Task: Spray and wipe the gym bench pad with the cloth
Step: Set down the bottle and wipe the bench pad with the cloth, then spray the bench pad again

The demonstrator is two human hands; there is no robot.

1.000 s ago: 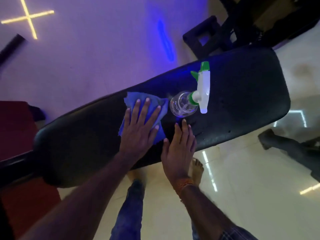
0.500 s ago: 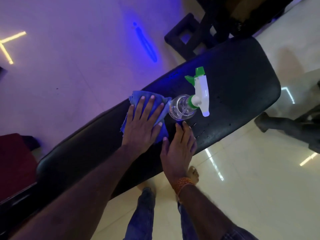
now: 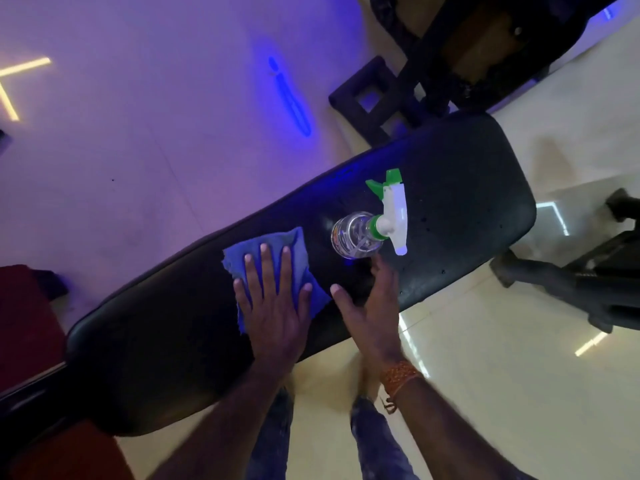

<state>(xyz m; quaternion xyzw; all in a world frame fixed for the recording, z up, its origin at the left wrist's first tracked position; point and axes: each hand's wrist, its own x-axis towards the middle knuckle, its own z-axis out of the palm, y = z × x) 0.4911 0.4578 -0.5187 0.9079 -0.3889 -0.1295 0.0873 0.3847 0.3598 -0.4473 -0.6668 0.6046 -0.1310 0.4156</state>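
Observation:
A long black gym bench pad (image 3: 460,188) runs diagonally from lower left to upper right. My left hand (image 3: 273,306) lies flat, fingers spread, pressing a blue cloth (image 3: 277,247) onto the pad's middle. A clear spray bottle (image 3: 353,235) with a white and green trigger head stands upright on the pad, to the right of the cloth. My right hand (image 3: 370,306) hovers open with spread fingers at the pad's near edge, its fingertips just below the bottle and apart from it.
Black machine frames (image 3: 381,95) stand behind the bench's far end, and a dark equipment base (image 3: 568,282) sits on the glossy tile floor at right. A red mat (image 3: 24,313) lies at left. My legs and bare feet show below the pad.
My left hand has slid the cloth leftward along the pad, away from the bottle. My right hand has lifted off the pad and spread its fingers near the bottle.

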